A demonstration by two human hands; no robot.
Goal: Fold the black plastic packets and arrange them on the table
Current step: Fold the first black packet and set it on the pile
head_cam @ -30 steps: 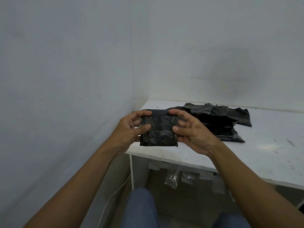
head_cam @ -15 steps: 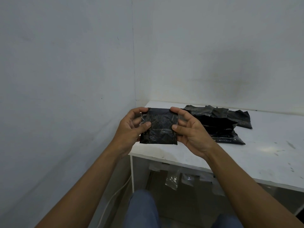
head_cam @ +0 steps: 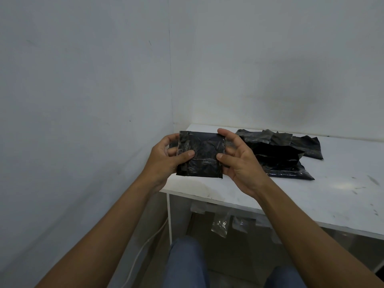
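We hold the folded packet above the left corner of the table, left hand fingers clamped on one edge, right hand lightly pinching the other; a slack grip could let the springy plastic unfold.

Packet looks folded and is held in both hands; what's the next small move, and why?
Probably lower the folded packet onto the bare table, left of the pile of black packets. It looks square and compact, and the left hand and right hand pinch its side edges just above the table's near corner.
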